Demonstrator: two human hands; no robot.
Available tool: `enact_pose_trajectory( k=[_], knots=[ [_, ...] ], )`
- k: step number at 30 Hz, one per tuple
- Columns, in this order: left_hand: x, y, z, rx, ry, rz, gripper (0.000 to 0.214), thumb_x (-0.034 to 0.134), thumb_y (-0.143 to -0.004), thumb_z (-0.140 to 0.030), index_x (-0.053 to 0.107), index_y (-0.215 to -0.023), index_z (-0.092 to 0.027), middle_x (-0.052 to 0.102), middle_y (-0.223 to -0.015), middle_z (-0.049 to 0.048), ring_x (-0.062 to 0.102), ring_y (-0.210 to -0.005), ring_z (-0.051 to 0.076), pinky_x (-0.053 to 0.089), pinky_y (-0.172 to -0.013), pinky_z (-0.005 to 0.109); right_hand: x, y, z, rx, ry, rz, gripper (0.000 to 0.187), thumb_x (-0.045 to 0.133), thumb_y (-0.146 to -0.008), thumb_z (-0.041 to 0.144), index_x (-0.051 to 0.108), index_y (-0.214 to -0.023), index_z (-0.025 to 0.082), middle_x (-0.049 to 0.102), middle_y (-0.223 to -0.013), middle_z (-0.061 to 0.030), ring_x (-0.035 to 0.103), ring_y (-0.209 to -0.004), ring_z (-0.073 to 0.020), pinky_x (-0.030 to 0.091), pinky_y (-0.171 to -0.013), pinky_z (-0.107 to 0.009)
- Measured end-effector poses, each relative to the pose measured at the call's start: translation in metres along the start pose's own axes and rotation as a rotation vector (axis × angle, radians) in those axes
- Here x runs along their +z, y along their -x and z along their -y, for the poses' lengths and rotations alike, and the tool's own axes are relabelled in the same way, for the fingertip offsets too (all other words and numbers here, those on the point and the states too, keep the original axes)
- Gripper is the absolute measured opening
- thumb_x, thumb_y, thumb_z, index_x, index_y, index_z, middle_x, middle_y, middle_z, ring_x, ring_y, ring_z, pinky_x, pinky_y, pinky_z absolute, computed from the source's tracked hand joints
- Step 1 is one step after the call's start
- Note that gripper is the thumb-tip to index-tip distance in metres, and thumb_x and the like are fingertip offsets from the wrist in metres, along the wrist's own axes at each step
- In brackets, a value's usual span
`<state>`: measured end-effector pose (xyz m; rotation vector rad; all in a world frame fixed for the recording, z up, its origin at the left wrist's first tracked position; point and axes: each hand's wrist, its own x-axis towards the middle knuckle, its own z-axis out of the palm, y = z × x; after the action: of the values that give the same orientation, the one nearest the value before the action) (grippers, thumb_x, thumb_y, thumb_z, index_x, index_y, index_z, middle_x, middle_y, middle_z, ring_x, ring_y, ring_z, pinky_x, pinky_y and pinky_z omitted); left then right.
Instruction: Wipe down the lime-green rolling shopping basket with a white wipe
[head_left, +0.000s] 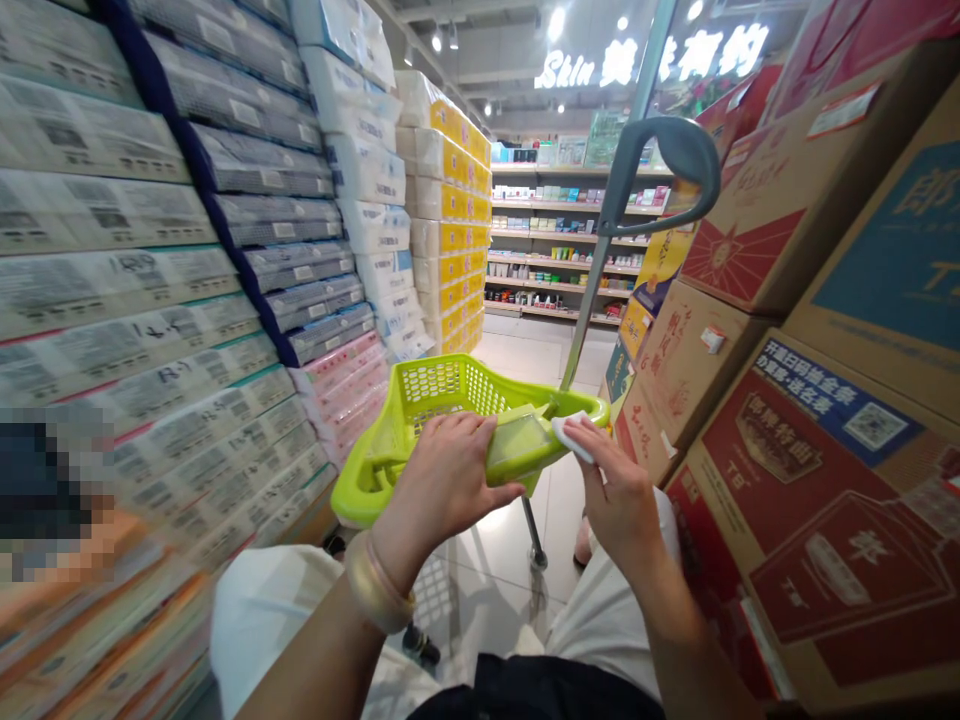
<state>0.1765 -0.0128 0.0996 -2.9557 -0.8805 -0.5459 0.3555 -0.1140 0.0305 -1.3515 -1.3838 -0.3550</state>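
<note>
A lime-green shopping cart with a perforated basket stands in front of my knees. My left hand, with a gold-coloured bangle at the wrist, is closed over the near rim, its thumb along the outer side. To the right of it, my right hand presses a folded white cloth against the rim's right corner. Between the hands, a clear label panel is set in the rim. From that side rises a metal pole with a grey looped handle.
Stacked packs of paper goods wall the left side, with yellow-and-white packs farther on. Red-and-brown cartons are piled close on the right. Shelves of small goods stand at the back beyond the tiled floor.
</note>
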Motion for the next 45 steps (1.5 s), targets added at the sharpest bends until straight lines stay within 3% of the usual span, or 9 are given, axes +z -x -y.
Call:
enact_pose_trajectory(
  k=[2, 7, 13, 18, 20, 26, 32, 37, 45],
  knots=[
    [0.001, 0.002, -0.001, 0.003, -0.001, -0.019, 0.057, 0.069, -0.075, -0.058, 0.057, -0.115, -0.018, 0.067, -0.116, 0.0125, 0.058, -0.114, 0.032, 0.041, -0.100, 0.049, 0.002, 0.003, 0.001, 0.004, 0.013, -0.009, 0.038, 0.049, -0.094, 0.011, 0.068, -0.123, 0.027, 0.070, -0.124, -0.0060, 0.060, -0.125, -0.0239, 0.048, -0.108, -0.046],
    [0.001, 0.004, 0.000, 0.026, 0.014, -0.065, 0.048, 0.067, -0.079, -0.052, 0.058, -0.113, -0.019, 0.067, -0.116, 0.0109, 0.059, -0.114, 0.030, 0.040, -0.101, 0.046, 0.010, 0.008, 0.016, -0.188, -0.099, 0.161, 0.045, 0.046, -0.094, 0.006, 0.063, -0.129, 0.028, 0.069, -0.127, -0.0037, 0.057, -0.129, -0.0205, 0.046, -0.110, -0.043],
    [-0.001, 0.006, 0.003, 0.043, 0.006, -0.069, 0.056, 0.071, -0.074, -0.053, 0.058, -0.116, -0.019, 0.068, -0.115, 0.0108, 0.060, -0.111, 0.031, 0.042, -0.097, 0.047, 0.008, 0.008, 0.003, -0.014, 0.037, -0.041, 0.039, 0.047, -0.094, 0.010, 0.066, -0.125, 0.025, 0.069, -0.126, -0.0077, 0.060, -0.126, -0.0239, 0.046, -0.110, -0.048],
    [-0.002, 0.007, 0.004, 0.051, 0.022, -0.077, 0.051, 0.071, -0.076, -0.045, 0.058, -0.117, -0.019, 0.068, -0.114, 0.0104, 0.061, -0.109, 0.030, 0.044, -0.096, 0.044, 0.012, 0.013, 0.023, -0.212, -0.096, 0.149, 0.046, 0.045, -0.094, 0.006, 0.060, -0.132, 0.027, 0.068, -0.128, -0.0047, 0.055, -0.130, -0.0204, 0.046, -0.111, -0.044],
    [-0.002, 0.008, 0.004, 0.059, 0.030, -0.085, 0.051, 0.071, -0.075, -0.044, 0.058, -0.118, -0.019, 0.068, -0.115, 0.0105, 0.061, -0.109, 0.030, 0.044, -0.096, 0.044, 0.013, 0.014, 0.024, -0.235, -0.115, 0.154, 0.046, 0.045, -0.094, 0.006, 0.060, -0.132, 0.028, 0.069, -0.126, -0.0044, 0.057, -0.129, -0.0202, 0.046, -0.110, -0.044],
    [-0.002, 0.009, 0.007, 0.070, 0.028, -0.102, 0.056, 0.074, -0.073, -0.050, 0.060, -0.118, -0.020, 0.069, -0.115, 0.0099, 0.061, -0.108, 0.030, 0.043, -0.098, 0.045, 0.011, 0.013, 0.005, -0.032, 0.023, -0.077, 0.041, 0.046, -0.094, 0.009, 0.066, -0.126, 0.026, 0.070, -0.125, -0.0072, 0.059, -0.127, -0.0237, 0.044, -0.112, -0.049],
    [-0.002, 0.009, 0.007, 0.074, 0.002, -0.118, 0.052, 0.072, -0.074, -0.047, 0.061, -0.116, -0.020, 0.069, -0.116, 0.0113, 0.061, -0.110, 0.030, 0.044, -0.098, 0.044, 0.016, 0.014, 0.021, -0.167, -0.058, 0.089, 0.047, 0.044, -0.093, 0.004, 0.063, -0.129, 0.027, 0.069, -0.127, -0.0042, 0.056, -0.130, -0.0205, 0.044, -0.113, -0.045],
    [-0.005, 0.009, 0.006, 0.056, 0.011, -0.087, 0.056, 0.076, -0.071, -0.048, 0.061, -0.117, -0.020, 0.069, -0.116, 0.0105, 0.061, -0.110, 0.030, 0.043, -0.100, 0.046, 0.013, 0.000, 0.009, -0.027, -0.003, -0.004, 0.038, 0.046, -0.094, 0.010, 0.067, -0.121, 0.024, 0.071, -0.123, -0.0066, 0.061, -0.123, -0.0222, 0.046, -0.110, -0.045],
    [-0.003, 0.008, 0.007, 0.052, -0.001, -0.096, 0.058, 0.076, -0.071, -0.049, 0.061, -0.119, -0.020, 0.069, -0.118, 0.0115, 0.061, -0.110, 0.031, 0.043, -0.099, 0.047, 0.022, -0.045, 0.008, 0.127, 0.068, 0.179, 0.029, 0.051, -0.093, 0.020, 0.073, -0.111, 0.027, 0.078, -0.101, -0.0036, 0.075, -0.089, -0.0214, 0.061, -0.082, -0.036]
  ],
)
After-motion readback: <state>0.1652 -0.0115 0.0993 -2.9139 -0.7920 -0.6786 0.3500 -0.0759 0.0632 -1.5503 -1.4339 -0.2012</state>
